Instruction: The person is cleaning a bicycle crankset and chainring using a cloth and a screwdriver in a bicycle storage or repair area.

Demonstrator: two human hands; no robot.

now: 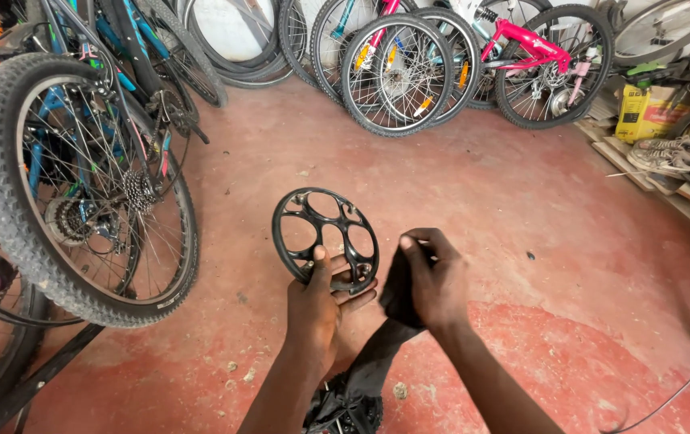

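Several bicycles parked around a red concrete floor [473, 193]: largest at near left, a knobby rear wheel [79, 189] with cassette, standing upright; at far centre a row of smaller wheels [397, 72]; at far right a pink bicycle frame [526, 44]. Further right, a yellow box [642, 112] and a pair of grey shoes [670, 153] on planks.

Both forearms extended from bottom centre, raised over the floor, wrists close together.

Left hand [317, 309]: palm turned up and slightly inward, thumb pressed on the near rim of a black round chainring guard [325, 237], fingers curled under its lower edge. Grasping the guard; disc held tilted, face toward the camera, cut-outs and bolt holes visible. Guard located at centre, above the floor, just left of the right hand.

Right hand [433, 285]: fingers bent, clenched around a black cloth [401, 293], bunched at the palm, touching the guard's right edge. Cloth tail hanging down toward a dark toothed part [345, 410] at the bottom edge, too cropped to identify.
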